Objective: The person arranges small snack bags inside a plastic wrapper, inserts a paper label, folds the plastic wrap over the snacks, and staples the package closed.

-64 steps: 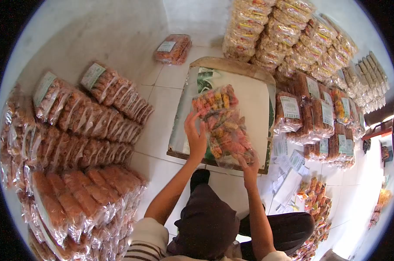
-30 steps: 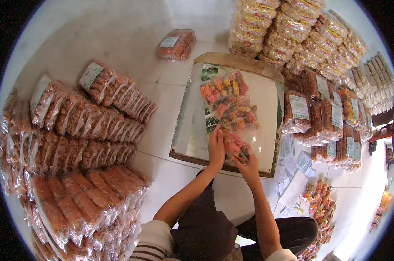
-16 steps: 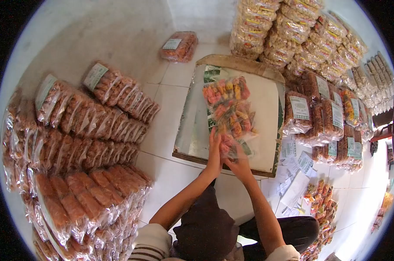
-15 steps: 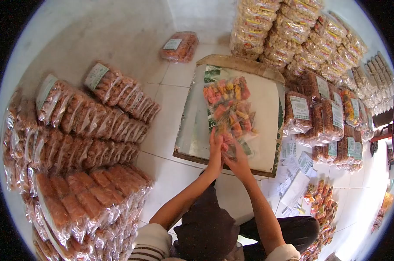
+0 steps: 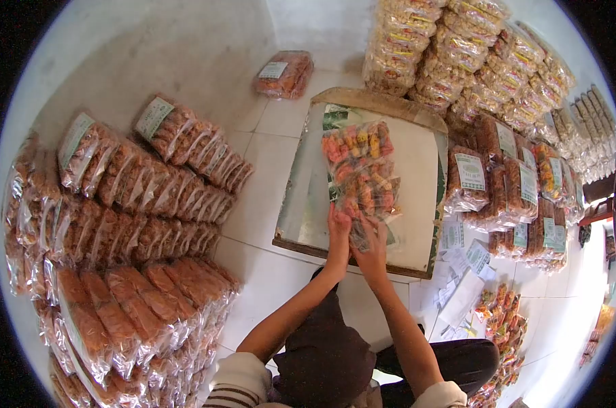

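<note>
A clear plastic bag of orange and yellow snacks (image 5: 366, 198) lies on the board, its near end gathered between both my hands. My left hand (image 5: 338, 234) curls around the left side of that end. Opposite it, my right hand (image 5: 370, 243) grips the bag's right side, fingers bent over the plastic. Just beyond is a row of colourful snack pieces (image 5: 357, 144) under clear film. Beneath everything, a worn, light-topped board (image 5: 417, 163) rests on the tiled floor. A dark green printed strip (image 5: 334, 117) shows at the left of the snacks.
Stacked bags of brown snacks (image 5: 138, 177) line the left side. One brown pack (image 5: 284, 74) sits alone behind the board. Tall stacks of pale snack bags (image 5: 451, 54) stand at the back right, with labelled packs (image 5: 468, 178) and loose papers (image 5: 461, 299) along the right.
The bag's near end has settled lower and flatter between my hands. My fingers have closed in around it, and the view has shifted slightly.
</note>
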Demonstrator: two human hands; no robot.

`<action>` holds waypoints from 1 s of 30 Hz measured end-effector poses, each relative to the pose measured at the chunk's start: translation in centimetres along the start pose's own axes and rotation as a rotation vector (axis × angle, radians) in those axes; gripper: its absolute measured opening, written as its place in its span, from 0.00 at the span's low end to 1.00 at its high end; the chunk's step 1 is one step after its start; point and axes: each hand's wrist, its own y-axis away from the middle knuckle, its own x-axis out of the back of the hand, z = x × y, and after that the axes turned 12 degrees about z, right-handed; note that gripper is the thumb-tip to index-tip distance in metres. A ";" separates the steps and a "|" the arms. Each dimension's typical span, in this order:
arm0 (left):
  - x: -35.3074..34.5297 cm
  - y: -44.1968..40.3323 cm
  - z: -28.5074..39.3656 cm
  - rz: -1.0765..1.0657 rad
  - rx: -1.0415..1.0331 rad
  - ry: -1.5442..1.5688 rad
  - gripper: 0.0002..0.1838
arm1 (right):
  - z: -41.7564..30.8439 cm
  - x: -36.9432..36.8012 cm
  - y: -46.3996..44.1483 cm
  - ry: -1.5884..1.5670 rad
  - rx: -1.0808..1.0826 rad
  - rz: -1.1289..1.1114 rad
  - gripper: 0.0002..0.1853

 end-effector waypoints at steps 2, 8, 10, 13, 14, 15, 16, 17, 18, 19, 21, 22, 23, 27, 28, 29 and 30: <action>-0.4 0.2 0.3 0.042 -0.040 -0.077 0.44 | 0.1 -0.3 0.4 0.000 -0.019 -0.023 0.32; -0.3 -0.2 1.2 0.073 0.009 -0.046 0.39 | 1.3 0.7 -1.3 0.024 0.139 -0.191 0.29; -0.6 -0.1 0.9 0.106 0.069 -0.042 0.38 | -0.3 1.2 -2.6 0.047 0.122 -0.211 0.29; -0.5 -0.5 0.4 0.111 -0.048 -0.066 0.37 | -0.5 0.8 -3.9 0.118 0.112 -0.245 0.27; -0.4 -0.6 0.2 0.097 -0.059 -0.052 0.37 | -0.3 0.5 -4.1 0.174 0.114 -0.256 0.27; -0.5 -0.5 0.5 0.081 -0.068 -0.037 0.37 | -0.2 0.2 -4.4 0.171 0.115 -0.258 0.27; -0.6 -0.3 0.8 0.082 -0.069 -0.038 0.37 | 0.0 -0.1 -4.6 0.305 0.166 -0.259 0.26; -0.7 0.0 1.1 0.107 -0.009 -0.068 0.37 | 0.2 -0.3 -4.9 0.441 0.215 -0.259 0.25; -0.8 0.2 1.2 0.130 0.053 -0.100 0.37 | 0.3 -0.3 -5.1 0.442 0.212 -0.257 0.25; -0.7 0.1 1.0 0.127 0.054 -0.101 0.37 | 0.4 -0.4 -5.4 0.482 0.192 -0.305 0.24; -0.4 -0.4 0.5 0.067 -0.024 -0.077 0.36 | 0.0 -0.2 -5.7 0.522 0.171 -0.351 0.23; -0.3 -0.5 0.2 0.065 -0.026 -0.076 0.36 | -0.5 0.0 -5.9 0.533 0.134 -0.369 0.23; -0.3 -0.6 0.0 0.072 -0.057 -0.101 0.36 | -1.0 0.1 -6.2 0.542 0.101 -0.386 0.23; 0.0 -1.1 -1.2 0.103 -0.176 -0.203 0.36 | 0.9 -0.4 -5.2 0.627 0.151 -0.346 0.24; -0.2 -0.9 -1.0 0.105 -0.178 -0.203 0.36 | 1.5 -0.6 -5.0 0.620 0.222 -0.282 0.26; -0.5 -0.6 -0.9 0.110 -0.221 -0.176 0.36 | 2.0 -0.8 -4.7 0.612 0.291 -0.220 0.28; -0.5 -0.4 -0.9 0.115 -0.263 -0.148 0.35 | 2.0 -1.0 -4.7 0.611 0.290 -0.222 0.28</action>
